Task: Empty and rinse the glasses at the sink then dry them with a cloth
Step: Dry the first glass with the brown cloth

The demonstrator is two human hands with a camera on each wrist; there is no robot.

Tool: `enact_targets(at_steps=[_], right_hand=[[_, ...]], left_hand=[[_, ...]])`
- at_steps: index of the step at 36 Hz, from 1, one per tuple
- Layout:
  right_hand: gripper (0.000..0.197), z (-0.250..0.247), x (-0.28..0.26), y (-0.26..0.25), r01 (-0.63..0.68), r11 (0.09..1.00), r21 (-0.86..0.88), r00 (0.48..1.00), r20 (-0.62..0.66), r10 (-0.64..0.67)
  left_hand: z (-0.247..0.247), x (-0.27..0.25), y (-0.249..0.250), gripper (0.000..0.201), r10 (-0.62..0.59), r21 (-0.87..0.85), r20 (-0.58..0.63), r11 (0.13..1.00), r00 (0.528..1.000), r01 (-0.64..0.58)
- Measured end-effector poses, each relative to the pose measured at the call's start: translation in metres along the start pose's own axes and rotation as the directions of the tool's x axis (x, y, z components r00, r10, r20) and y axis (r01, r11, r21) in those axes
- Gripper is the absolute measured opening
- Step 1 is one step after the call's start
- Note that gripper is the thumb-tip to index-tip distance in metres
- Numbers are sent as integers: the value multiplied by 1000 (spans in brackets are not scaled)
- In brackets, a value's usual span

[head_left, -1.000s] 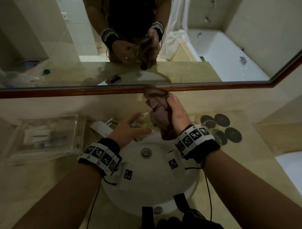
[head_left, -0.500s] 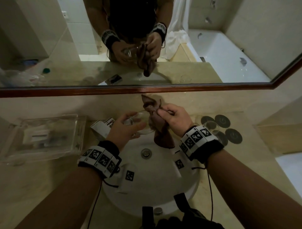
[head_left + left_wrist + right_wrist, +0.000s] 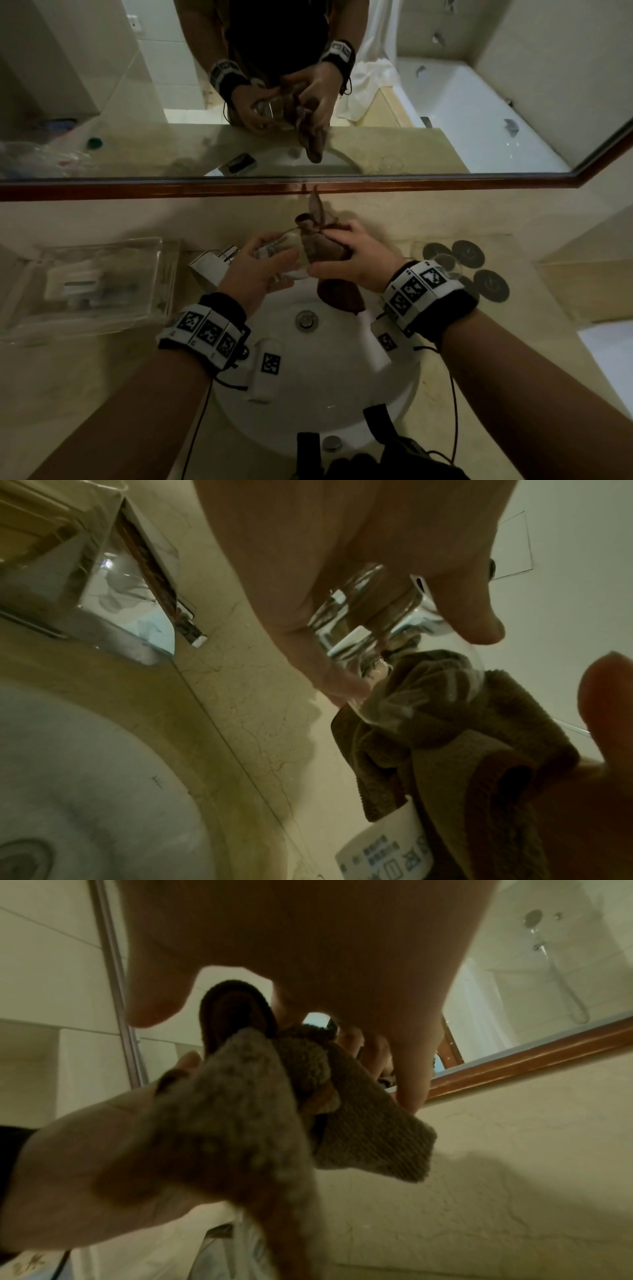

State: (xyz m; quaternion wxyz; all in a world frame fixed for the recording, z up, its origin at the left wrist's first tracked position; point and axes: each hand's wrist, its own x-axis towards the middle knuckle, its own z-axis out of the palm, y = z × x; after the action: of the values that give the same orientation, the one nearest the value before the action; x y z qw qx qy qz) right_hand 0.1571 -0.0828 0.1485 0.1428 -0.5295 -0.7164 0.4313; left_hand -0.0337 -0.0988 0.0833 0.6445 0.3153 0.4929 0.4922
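Above the white basin [image 3: 329, 387] my left hand [image 3: 260, 267] grips a clear glass [image 3: 291, 246] lying on its side, mouth toward the right. A brown cloth [image 3: 322, 246] is stuffed into that mouth, and my right hand [image 3: 352, 260] pinches the cloth there. The left wrist view shows the glass [image 3: 428, 669] with the cloth [image 3: 445, 737] bunched inside it and my fingers [image 3: 479, 620] curled round its base. In the right wrist view the cloth [image 3: 240, 1118] hangs from my right fingers [image 3: 411, 1069]. A second glass [image 3: 445, 265] stands on the counter behind my right wrist.
Several dark round coasters [image 3: 493, 284] lie on the counter at the right. A chrome tap [image 3: 212, 262] sits at the basin's back left, beside a clear plastic tray [image 3: 92, 287] of toiletries. The mirror's wooden frame [image 3: 308, 186] runs just beyond my hands.
My left hand has tipped the glass onto its side and lifted it a little. My right hand has shifted from clutching the cloth upright to pushing it into the glass mouth.
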Motion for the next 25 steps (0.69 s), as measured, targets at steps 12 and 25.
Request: enact_targets(at_steps=[12,25], right_hand=[[52,1,4,-8,17,941,-338,1000,4,-16],[80,-11,7,6,156,988,24,987,-39,-155]], left_hand=[[6,-4,5,42,-38,24,119,999,992,35],[-4,6,22,42,-39,69,194,997,980,26]])
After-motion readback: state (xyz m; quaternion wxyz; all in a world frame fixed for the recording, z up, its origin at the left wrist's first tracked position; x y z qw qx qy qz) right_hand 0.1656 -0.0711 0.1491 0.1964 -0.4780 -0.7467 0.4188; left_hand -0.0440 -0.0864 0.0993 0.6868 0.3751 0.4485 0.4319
